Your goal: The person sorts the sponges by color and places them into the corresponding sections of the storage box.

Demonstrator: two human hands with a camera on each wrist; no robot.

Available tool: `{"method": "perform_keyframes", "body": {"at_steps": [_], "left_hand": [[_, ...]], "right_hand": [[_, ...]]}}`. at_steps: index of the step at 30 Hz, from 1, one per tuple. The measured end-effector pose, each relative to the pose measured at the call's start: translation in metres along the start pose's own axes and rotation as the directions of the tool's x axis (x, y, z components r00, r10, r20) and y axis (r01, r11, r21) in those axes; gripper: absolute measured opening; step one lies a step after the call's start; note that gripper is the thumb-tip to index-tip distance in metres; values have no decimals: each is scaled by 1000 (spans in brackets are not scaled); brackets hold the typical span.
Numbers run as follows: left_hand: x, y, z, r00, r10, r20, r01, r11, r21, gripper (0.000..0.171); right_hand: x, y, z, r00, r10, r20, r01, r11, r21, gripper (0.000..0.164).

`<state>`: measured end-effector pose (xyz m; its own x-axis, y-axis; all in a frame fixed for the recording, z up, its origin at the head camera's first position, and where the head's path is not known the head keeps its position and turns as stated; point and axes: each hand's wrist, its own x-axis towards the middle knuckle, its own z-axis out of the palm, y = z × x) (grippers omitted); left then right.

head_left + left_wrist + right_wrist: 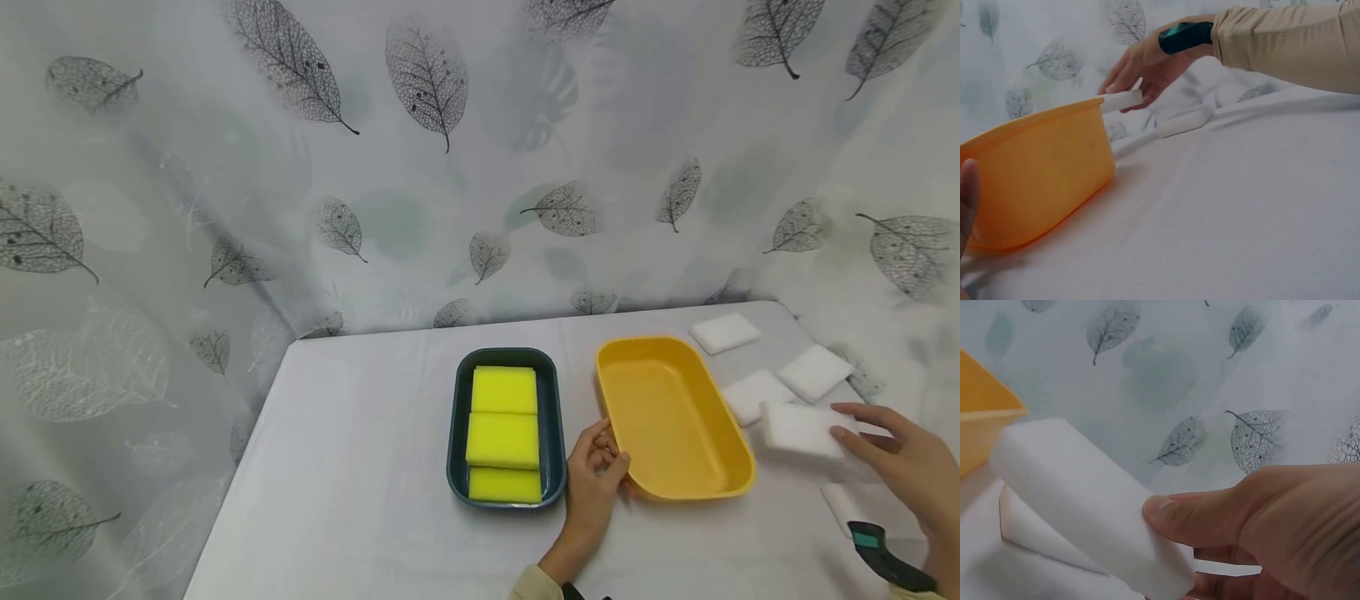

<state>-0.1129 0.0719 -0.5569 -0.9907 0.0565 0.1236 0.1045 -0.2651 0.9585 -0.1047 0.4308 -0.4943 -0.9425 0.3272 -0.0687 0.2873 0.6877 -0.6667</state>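
Observation:
In the head view my left hand (592,479) holds the near left side of a yellow plastic tray (667,417), its thumb at the rim. The tray's inside is bare. My right hand (900,454) pinches the right end of a white sponge block (801,429), thumb on one face and fingers behind. The right wrist view shows this sponge (1085,500) raised and tilted, with another white block beneath. In the left wrist view it shows just beyond the rim of the tray (1047,169); only part of the left hand is visible there.
Left of the yellow tray stands a dark green tray (452,450) holding yellow sponges (502,437) in a row. Several white sponges (816,372) lie right of the yellow tray, one near the right forearm (842,504). A leaf-patterned curtain (420,208) hangs behind the white table (337,467).

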Motion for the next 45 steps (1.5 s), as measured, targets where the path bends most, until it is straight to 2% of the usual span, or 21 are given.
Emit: {"method": "perform_keyframes", "body": {"at_steps": [7, 12, 16, 20, 24, 28, 31, 38, 45], "left_hand": [[1, 0, 0, 1000, 9, -9, -8, 998, 66, 49], [-3, 3, 2, 999, -32, -27, 35, 994, 102, 49], [-4, 10, 4, 997, -62, -42, 67, 989, 130, 49], [-4, 18, 5, 995, -90, -48, 96, 983, 153, 49], [-4, 21, 6, 994, -98, -50, 105, 979, 177, 49], [-3, 22, 6, 994, -76, -74, 89, 974, 207, 48], [-3, 22, 6, 994, -61, -92, 80, 972, 220, 48], [-4, 18, 4, 995, -55, -81, 69, 980, 188, 49], [-4, 9, 3, 998, -18, -54, 25, 990, 136, 50]], "right_hand": [[1, -29, 3, 999, -11, 44, 10, 999, 38, 65], [-1, -47, 8, 991, -107, 79, 106, 994, 25, 55], [-1, -61, 13, 971, -209, 120, 204, 977, 56, 48], [-2, -73, 19, 938, -296, 183, 290, 955, 62, 43], [-3, -88, 25, 907, -319, 274, 324, 946, 29, 45], [-7, -105, 36, 874, -332, 354, 342, 939, 34, 45], [-9, -115, 43, 855, -364, 370, 379, 925, 35, 38], [-11, -125, 59, 841, -384, 380, 417, 909, -6, 30], [-11, -131, 73, 825, -367, 430, 406, 914, 2, 29]]}}
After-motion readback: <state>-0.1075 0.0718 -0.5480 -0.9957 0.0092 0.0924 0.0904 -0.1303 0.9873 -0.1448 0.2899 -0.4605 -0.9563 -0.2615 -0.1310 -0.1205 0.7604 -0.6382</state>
